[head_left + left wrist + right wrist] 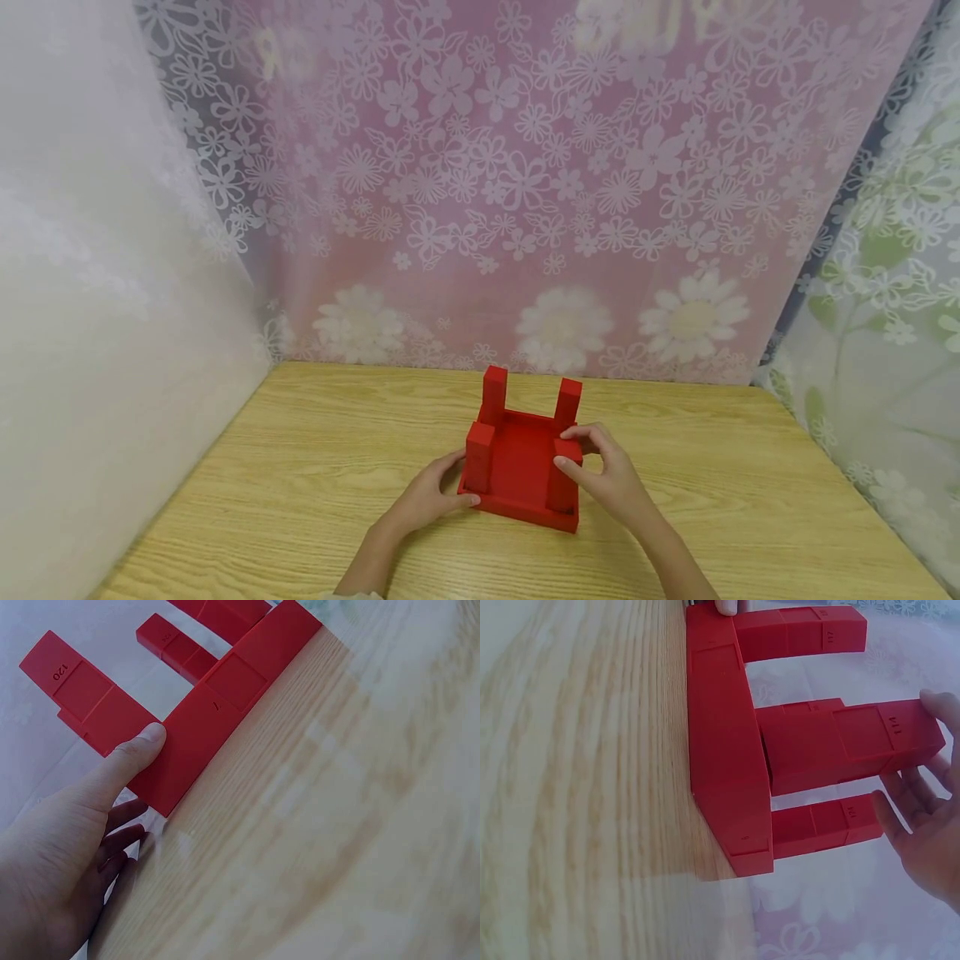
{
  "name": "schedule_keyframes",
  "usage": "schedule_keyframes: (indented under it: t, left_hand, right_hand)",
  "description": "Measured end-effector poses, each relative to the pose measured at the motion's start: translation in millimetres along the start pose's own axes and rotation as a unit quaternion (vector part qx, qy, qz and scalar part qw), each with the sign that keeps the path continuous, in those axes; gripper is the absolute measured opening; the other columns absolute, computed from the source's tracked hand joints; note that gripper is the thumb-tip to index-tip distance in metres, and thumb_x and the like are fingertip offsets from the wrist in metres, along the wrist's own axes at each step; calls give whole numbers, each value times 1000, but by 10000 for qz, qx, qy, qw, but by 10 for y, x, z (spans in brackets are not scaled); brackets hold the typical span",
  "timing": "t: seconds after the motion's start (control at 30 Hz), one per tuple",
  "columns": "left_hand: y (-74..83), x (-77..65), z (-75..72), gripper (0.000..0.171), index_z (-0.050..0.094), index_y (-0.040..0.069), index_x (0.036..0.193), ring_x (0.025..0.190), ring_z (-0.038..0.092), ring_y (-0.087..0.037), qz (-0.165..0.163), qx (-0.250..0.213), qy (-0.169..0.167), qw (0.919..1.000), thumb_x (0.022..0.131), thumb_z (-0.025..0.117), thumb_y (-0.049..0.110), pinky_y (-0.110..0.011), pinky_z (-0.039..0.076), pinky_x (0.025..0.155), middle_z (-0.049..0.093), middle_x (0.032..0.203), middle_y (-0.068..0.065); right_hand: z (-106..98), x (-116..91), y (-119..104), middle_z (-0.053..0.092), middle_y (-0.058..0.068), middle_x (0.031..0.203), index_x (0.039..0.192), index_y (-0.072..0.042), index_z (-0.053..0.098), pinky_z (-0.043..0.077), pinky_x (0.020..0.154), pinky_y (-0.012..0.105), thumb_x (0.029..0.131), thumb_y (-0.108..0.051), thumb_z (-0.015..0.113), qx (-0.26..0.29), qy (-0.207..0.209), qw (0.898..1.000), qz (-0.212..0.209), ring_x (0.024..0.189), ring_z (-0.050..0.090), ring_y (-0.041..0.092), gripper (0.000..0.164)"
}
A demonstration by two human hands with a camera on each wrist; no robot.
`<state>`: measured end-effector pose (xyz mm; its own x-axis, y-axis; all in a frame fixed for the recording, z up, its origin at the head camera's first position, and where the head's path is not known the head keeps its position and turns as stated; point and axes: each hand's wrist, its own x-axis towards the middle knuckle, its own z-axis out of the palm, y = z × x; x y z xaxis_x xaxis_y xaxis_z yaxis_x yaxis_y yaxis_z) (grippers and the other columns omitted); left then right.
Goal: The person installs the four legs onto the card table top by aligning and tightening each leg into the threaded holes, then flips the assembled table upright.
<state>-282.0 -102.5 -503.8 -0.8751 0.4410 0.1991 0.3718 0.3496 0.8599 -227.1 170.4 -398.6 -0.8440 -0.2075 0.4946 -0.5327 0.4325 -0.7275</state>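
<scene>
A red square frame [517,507] with a raised rim and an upright block post at each corner lies on the table, like a small upturned stool. My left hand [427,498] grips its near left corner, thumb on the front wall and fingers round the left side. Beside that thumb rises the near left post [86,690], marked 120. My right hand [613,483] pinches the top of the near right post [840,742], marked 114, between thumb and fingers. Dark gaps show at this post's foot. Both far posts, left [494,393] and right [568,402], stand untouched.
The wood-grain table [337,425] reaches back to a pink flowered curtain [480,167]. A pale sheet [112,250] borders the left side, and a green and white flowered sheet [900,292] the right.
</scene>
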Motion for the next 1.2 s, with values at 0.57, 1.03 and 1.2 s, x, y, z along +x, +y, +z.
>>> schedule_keyframes:
  t: [0.57,1.03,1.2]
  left_hand:
    - [-26,18,4,72,41,9,138,125,37,-22,105,-41,-25,9999,79,73,35,-44,27,103,46,133,-3]
    - [-45,20,0,75,40,11,139,126,36,-20,12,-82,-49,10000,78,72,39,-43,27,103,46,133,0]
    - [-53,16,1,73,40,9,138,126,36,-25,85,-52,-11,10000,79,72,37,-47,27,102,46,133,-4]
  right_hand:
    - [-97,5,448,47,21,126,124,-1,53,35,94,25,91,12,26,1681,-1399,9732,-713,119,42,20,45]
    - [-91,-15,411,51,16,118,118,4,54,44,81,27,93,4,46,1348,-996,9838,-638,105,47,14,26]
    - [-83,-8,422,54,10,111,115,-3,56,42,81,27,89,2,54,885,-744,9915,-601,95,50,17,26]
